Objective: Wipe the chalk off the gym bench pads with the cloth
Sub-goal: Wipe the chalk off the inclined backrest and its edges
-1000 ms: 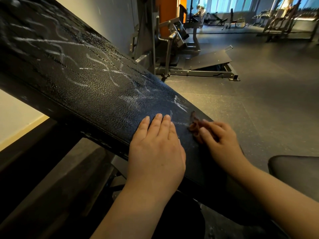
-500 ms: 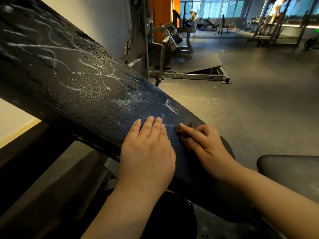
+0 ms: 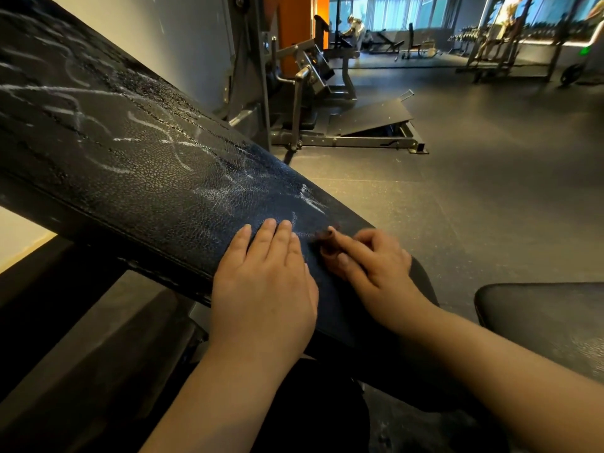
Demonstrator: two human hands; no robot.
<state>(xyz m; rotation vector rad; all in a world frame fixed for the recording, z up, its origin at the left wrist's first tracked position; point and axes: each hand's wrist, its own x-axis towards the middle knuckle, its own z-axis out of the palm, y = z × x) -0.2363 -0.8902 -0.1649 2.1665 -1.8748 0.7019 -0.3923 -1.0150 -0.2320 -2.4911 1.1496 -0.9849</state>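
Pressing our left hand (image 3: 261, 289) flat on the chalked pad (image 3: 130, 165), fingers straight, our right hand (image 3: 376, 269) pinches the cloth (image 3: 325, 238).

A grey gym machine (image 3: 313, 80) stands by an orange pillar (image 3: 291, 34) on the dark floor (image 3: 490, 191), windows (image 3: 385, 8) beyond.

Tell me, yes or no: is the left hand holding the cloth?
No, the left hand lies flat and bare on the bench pad, while the right hand holds the small brown cloth against it.
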